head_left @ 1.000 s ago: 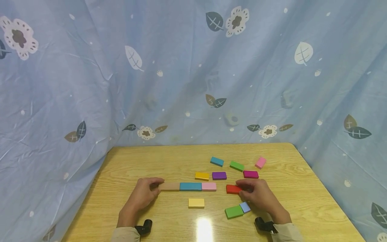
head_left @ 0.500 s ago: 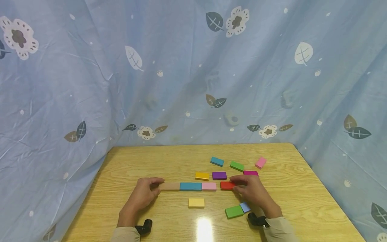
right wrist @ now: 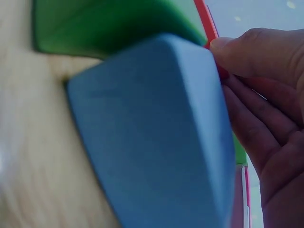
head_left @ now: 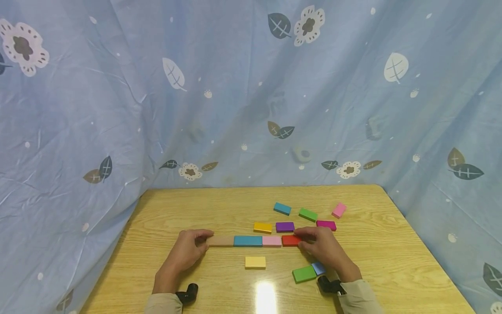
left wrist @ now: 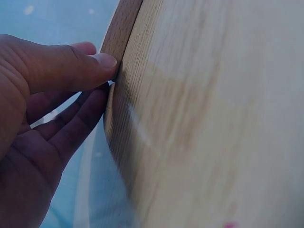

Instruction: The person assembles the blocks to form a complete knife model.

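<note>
My left hand (head_left: 191,249) pinches the left end of a plain wooden block (head_left: 221,241) between thumb and fingers; the left wrist view shows the thumb on its edge (left wrist: 121,35). To its right a blue block (head_left: 248,241) and a light pink block (head_left: 272,241) lie end to end in one row. My right hand (head_left: 326,248) pinches the right end of a red block (head_left: 291,240), which lies in line with the row, at or very near the pink block's end. In the right wrist view a small blue block (right wrist: 147,128) covers much of the red one.
In front of the row lie a yellow block (head_left: 255,262), a green block (head_left: 303,274) and a small blue block beside the right wrist. Behind it are orange (head_left: 262,227), purple (head_left: 285,226), magenta (head_left: 326,225), blue (head_left: 282,208), green (head_left: 307,214) and pink (head_left: 339,210) blocks.
My right hand has slid the red block leftward along the table, narrowing the gap to the light pink block. The left hand has stayed on the wooden block.
</note>
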`<state>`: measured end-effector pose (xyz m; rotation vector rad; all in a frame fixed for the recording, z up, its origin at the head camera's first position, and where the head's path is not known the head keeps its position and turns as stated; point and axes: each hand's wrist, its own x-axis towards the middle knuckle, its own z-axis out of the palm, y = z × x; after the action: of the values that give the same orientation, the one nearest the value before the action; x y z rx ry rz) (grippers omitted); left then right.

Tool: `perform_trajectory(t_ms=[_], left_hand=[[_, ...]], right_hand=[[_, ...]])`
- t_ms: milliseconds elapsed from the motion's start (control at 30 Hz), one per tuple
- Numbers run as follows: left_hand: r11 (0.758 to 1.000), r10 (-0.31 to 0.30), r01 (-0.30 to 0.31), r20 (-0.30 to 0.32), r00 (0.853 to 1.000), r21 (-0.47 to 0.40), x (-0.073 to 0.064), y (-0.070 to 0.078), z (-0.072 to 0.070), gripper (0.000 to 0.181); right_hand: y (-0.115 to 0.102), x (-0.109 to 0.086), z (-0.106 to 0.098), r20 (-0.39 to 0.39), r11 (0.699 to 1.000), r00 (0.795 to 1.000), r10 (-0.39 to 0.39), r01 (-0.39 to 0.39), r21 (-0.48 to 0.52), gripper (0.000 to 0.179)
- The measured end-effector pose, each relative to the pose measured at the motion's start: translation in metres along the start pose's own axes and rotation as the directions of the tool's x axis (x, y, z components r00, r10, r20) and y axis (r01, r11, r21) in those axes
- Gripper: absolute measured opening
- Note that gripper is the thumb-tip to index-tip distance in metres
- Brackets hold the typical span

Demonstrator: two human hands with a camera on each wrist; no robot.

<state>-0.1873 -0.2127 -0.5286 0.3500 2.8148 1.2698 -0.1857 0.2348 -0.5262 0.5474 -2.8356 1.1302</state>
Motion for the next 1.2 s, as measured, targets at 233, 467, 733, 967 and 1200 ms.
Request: perform_trajectory(t_ms=[233, 467, 733, 967, 1200], left_hand=[[1.000, -0.008, 0.008, -0.009, 1.000, 0.009, 0.001, 0.000, 0.001, 0.039], [1.000, -0.016, 0.016, -0.013, 1.000, 0.011, 0.000, 0.001, 0.002, 0.039], [1.000, -0.012, 0.012, -0.001, 1.000, 0.018, 0.000, 0.001, 0.001, 0.039], [1.000, -0.008, 0.008, 0.004, 1.000, 0.019, 0.000, 0.001, 0.000, 0.039], [1.000, -0.010, 0.010, 0.005, 1.000, 0.001, -0.001, 0.001, -0.001, 0.039]], right_hand=[[-0.001, 0.001, 0.002, 0.009, 1.000, 1.000, 0.015, -0.015, 0.020, 0.031], [-0.003, 0.000, 0.004, 0.020, 0.998, 0.999, 0.036, -0.036, 0.048, 0.031], [-0.003, -0.001, 0.006, 0.004, 0.999, 0.999, 0.034, -0.035, 0.040, 0.031], [-0.003, -0.001, 0.005, 0.011, 0.998, 0.999, 0.034, -0.035, 0.045, 0.033], [-0.002, -0.002, -0.011, 0.001, 0.993, 1.000, 0.026, -0.026, 0.117, 0.034]])
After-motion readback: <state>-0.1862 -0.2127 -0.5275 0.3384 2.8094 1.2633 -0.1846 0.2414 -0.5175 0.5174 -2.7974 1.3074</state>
